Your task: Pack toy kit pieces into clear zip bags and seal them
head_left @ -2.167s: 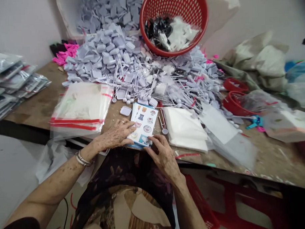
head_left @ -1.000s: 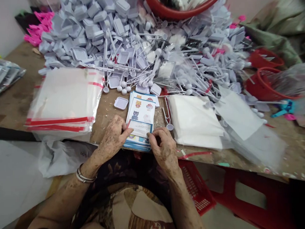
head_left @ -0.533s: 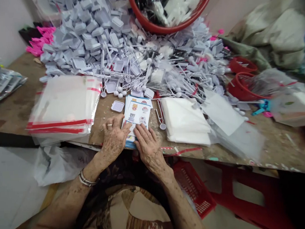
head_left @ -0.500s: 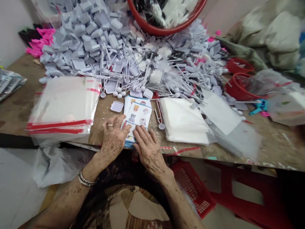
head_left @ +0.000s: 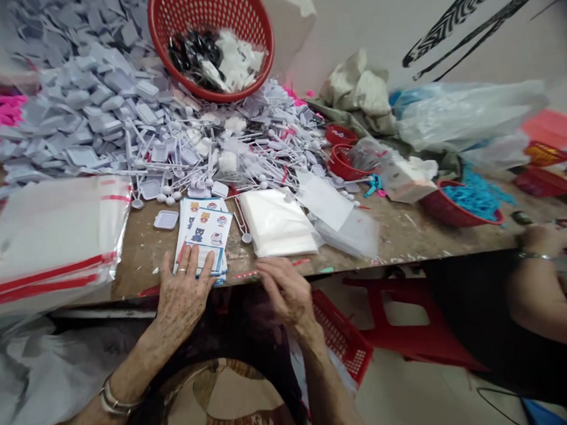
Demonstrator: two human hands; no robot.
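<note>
My left hand (head_left: 186,290) lies flat with spread fingers on the lower part of a small stack of printed cards (head_left: 209,224) with cartoon animals and blue edges. Loosely bent and apart from the cards, my right hand (head_left: 289,293) hovers at the table's front edge, just below a stack of white plastic bags (head_left: 277,228); nothing shows in its fingers. Between cards and bags lies a pale small spoon (head_left: 246,237). A ridged pale plastic tray (head_left: 166,220) sits left of the cards. Clear bags with red strips (head_left: 61,232) are stacked farther left.
A large heap of pale plastic pieces (head_left: 102,95) fills the back. On it leans a red basket (head_left: 211,7) of black and white items. Rightward are red bowls (head_left: 349,167), one holding blue pieces (head_left: 473,193). A co-worker's arm (head_left: 537,290) is at far right.
My right hand has left the cards and moved right to below the white bags. My left hand stays on the cards. The view has turned right, bringing a co-worker's arm in.
</note>
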